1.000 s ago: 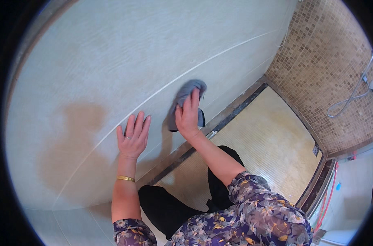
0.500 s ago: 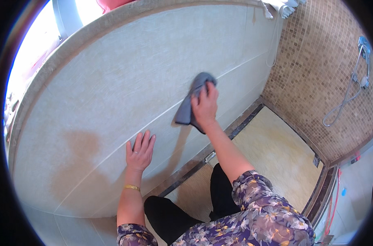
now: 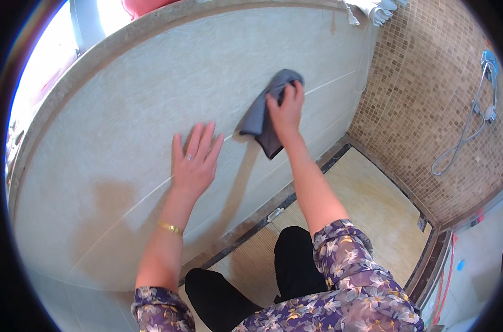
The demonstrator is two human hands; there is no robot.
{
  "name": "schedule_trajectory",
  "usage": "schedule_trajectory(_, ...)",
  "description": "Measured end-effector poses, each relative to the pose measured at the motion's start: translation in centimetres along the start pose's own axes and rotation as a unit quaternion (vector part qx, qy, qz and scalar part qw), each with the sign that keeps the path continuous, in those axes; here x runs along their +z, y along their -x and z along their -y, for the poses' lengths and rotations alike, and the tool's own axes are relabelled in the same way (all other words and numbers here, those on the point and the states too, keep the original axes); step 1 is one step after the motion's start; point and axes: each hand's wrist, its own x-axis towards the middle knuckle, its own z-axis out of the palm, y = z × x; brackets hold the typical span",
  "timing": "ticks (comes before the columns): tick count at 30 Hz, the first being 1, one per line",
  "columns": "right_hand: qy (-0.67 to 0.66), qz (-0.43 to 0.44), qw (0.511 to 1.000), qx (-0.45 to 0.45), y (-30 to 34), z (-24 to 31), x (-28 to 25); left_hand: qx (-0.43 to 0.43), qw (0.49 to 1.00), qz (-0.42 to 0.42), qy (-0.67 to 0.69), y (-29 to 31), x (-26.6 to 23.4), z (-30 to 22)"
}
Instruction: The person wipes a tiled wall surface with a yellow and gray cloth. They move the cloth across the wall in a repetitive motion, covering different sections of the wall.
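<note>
My right hand (image 3: pixel 286 112) presses a grey cloth (image 3: pixel 258 114) against the pale tiled wall (image 3: pixel 135 94). The cloth is bunched under my fingers, and its dark-edged corners hang down to the left and below. Lower and to the left, my left hand (image 3: pixel 196 163) is at the same wall with its fingers spread and holds nothing. A light grout line runs slantwise across the wall behind both hands.
Brown mosaic tiles (image 3: pixel 412 83) cover the right wall, where a shower head with a hose (image 3: pixel 466 135) hangs. Below lies a beige floor (image 3: pixel 367 193) with a dark border. White cloth (image 3: pixel 373 10) and a pink item (image 3: pixel 146 6) rest on the ledge (image 3: pixel 58 91).
My right hand has slid the cloth up and slightly right along the wall. My left hand has moved up too, its fingers spread wider.
</note>
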Motion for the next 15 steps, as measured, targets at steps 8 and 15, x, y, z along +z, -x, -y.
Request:
schedule_trajectory(8, -0.036, 0.024, 0.975, -0.216, 0.0, 6.0, 0.3, -0.052, 0.994, -0.028, -0.096, -4.1, 2.4, 0.3)
schedule_trajectory(15, -0.011, -0.084, 0.990, -0.110, -7.0, 5.6, -0.7, -0.043, 0.994, -0.060, -0.081, -4.2, 1.0, 0.0)
